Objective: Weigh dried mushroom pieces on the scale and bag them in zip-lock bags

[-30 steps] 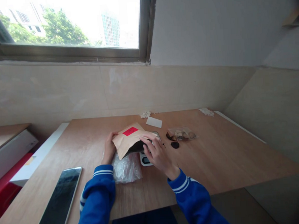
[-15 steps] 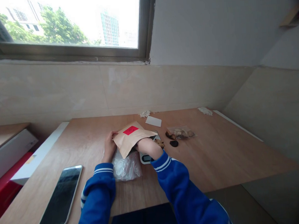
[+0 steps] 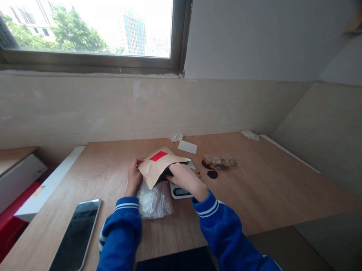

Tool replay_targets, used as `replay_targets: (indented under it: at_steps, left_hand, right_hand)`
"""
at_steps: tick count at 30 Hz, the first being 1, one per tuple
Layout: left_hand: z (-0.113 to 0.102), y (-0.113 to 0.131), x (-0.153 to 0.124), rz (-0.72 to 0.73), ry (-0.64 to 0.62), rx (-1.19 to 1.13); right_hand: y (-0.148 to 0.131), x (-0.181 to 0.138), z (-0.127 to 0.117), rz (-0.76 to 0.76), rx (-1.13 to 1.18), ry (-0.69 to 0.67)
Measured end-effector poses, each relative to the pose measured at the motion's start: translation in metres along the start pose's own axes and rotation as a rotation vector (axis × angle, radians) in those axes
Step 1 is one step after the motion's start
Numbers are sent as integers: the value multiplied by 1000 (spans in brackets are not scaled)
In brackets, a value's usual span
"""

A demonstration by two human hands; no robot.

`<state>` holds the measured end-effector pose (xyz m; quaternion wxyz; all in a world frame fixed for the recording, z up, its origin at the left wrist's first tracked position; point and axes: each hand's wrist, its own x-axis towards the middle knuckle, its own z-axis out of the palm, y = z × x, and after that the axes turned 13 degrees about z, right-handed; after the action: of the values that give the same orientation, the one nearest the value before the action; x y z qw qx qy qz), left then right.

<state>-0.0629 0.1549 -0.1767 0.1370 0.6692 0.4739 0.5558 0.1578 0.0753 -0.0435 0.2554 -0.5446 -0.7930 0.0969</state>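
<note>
My left hand [image 3: 134,174] is closed on the left edge of a brown paper bag [image 3: 154,169] with a red label [image 3: 159,156]. The bag lies tilted, its mouth facing right and toward me. My right hand [image 3: 177,174] reaches into that mouth; its fingers are hidden inside, so I cannot see what they hold. Beneath the bag rests a clear plastic bag [image 3: 156,202]. Partly covered by the paper bag and my right arm is a small white digital scale [image 3: 180,192], with some brown dried pieces [image 3: 197,173] showing on it.
Right of the scale lie a clear bag of dried pieces [image 3: 224,161], a dark curved piece [image 3: 207,164] and a black round piece [image 3: 212,174]. A white card [image 3: 187,147] and white crumbs [image 3: 176,138] are near the wall. A phone [image 3: 75,238] lies at left.
My right hand has drawn partway out of the paper bag, toward the right and toward me, so more of its back shows. My left hand keeps its hold on the bag.
</note>
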Motion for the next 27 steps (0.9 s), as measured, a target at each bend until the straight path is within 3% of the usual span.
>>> replay_targets:
  at_steps: [3,10,16,22,25,27]
  left_hand:
    - [0,0,0,-16,-4,-20]
    - [-3,5,1,-2,-21,-20]
    - [-3,7,1,-7,-24,3]
    - [-5,10,1,-4,-23,-10]
    - [-5,9,1,-11,-28,-10]
    - [-4,6,1,-21,-33,2]
  right_hand:
    - [-5,-9,-13,54,-28,-32]
    - [3,-24,-28,112,212,292]
    - [18,-29,-40,201,415,418]
    - [27,-28,-27,261,605,543]
    - [53,-25,-13,401,750,658]
    - [76,-23,-2,473,784,656]
